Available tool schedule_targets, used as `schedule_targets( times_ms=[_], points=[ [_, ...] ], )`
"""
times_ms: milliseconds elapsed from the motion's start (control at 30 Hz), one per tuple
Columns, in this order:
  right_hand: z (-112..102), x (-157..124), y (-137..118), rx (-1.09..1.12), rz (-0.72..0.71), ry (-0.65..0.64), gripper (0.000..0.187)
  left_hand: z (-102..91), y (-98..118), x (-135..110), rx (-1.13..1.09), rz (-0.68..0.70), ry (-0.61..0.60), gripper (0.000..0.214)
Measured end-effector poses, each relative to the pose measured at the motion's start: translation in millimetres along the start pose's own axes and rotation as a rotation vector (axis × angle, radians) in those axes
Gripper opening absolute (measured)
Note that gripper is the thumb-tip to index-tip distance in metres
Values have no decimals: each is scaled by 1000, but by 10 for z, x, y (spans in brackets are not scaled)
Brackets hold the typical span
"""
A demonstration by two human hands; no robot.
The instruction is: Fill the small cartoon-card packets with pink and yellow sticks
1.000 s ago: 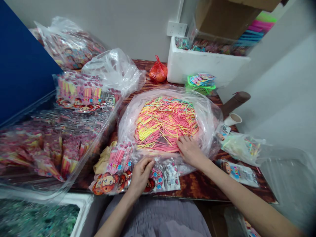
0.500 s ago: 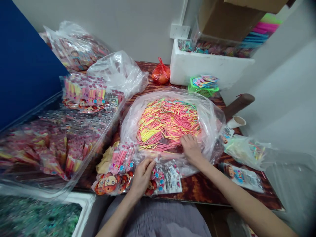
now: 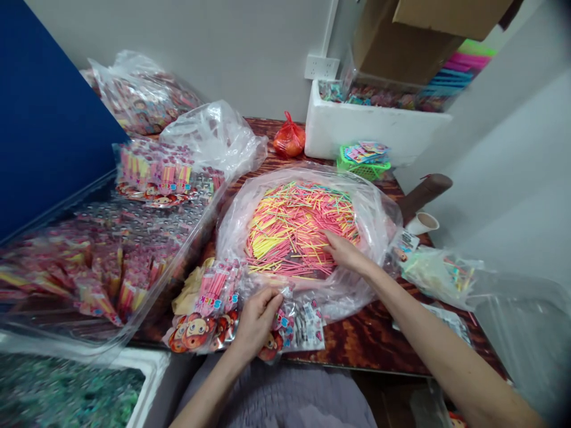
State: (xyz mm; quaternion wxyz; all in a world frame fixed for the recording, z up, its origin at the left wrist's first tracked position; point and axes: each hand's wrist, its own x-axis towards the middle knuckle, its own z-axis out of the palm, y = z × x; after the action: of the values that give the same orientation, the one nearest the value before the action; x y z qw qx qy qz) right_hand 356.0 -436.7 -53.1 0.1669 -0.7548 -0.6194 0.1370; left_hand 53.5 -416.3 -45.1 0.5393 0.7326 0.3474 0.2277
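Observation:
My left hand is closed in a pinch on a clear printed packet at the table's front edge. Under and beside it lie more flat packets with cartoon-head prints. Left of that hand, packets filled with pink sticks are piled up. My right hand reaches into a heap of thin pink, yellow and green sticks, index finger stretched out and fingers apart; the lower fingers are partly hidden. The heap lies in a wide open clear plastic bag.
At left, a clear tray holds many filled packets. A white foam box, green basket and red bag of round fruit stand behind. A paper cup and a bag of sticks are at right.
My right hand has shifted slightly up and left over the sticks, its index finger now more stretched out. My left hand stays at the packets, with a packet edge lifted at its fingertips.

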Motion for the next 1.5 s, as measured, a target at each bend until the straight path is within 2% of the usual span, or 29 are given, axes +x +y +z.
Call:
schedule_targets(
  times_ms=[67, 200, 400, 467, 600, 667, 767, 867, 933, 1000, 1100, 1200, 1267, 1333, 1500],
  points=[
    [-40, 15, 2, 33, -23, -20, 38, 10, 11, 7, -1, 4, -12, 32],
    [-103, 53, -51, 52, -106, -51, 18, 37, 16, 25, -4, 10, -27, 30],
    [-84, 36, -153, -34, -63, -45, 15, 49, 44, 61, -15, 26, -18, 31],
    [-119, -8, -227, -69, -68, 25, 13, 36, 75, 78, -24, 26, -21, 31],
    [-210, -123, -430, -116, -117, 248, 16, 5, 141, 112, -69, 2, -18, 32],
    [-164, -188, -501, -3, -73, 268, 20, 0, 159, 133, -104, -23, -10, 31],
    [71, -285, -514, 325, 67, 213, 24, 9, 167, 178, -166, -56, 13, 31],
    [335, -348, -450, 674, 204, 181, 19, 24, 175, 240, -208, -46, 44, 31],
    [409, -344, -401, 801, 268, 171, 14, 34, 188, 280, -215, -38, 49, 31],
    [370, -293, -357, 768, 270, 168, 13, 49, 205, 305, -216, -36, 36, 31],
    [168, -151, -297, 497, 157, 187, 17, 85, 222, 302, -217, -45, 18, 32],
    [-46, -10, -251, 212, 30, 260, 19, 111, 220, 265, -228, -63, 19, 33],
    [-130, 45, -241, 139, -22, 311, 20, 106, 214, 243, -236, -68, 26, 33],
    [-158, 57, -257, 202, -27, 328, 22, 85, 215, 241, -243, -67, 42, 33],
    [-68, -78, -386, 624, 49, 280, 25, 36, 314, 333, -252, -43, 85, 31]
  ],
)
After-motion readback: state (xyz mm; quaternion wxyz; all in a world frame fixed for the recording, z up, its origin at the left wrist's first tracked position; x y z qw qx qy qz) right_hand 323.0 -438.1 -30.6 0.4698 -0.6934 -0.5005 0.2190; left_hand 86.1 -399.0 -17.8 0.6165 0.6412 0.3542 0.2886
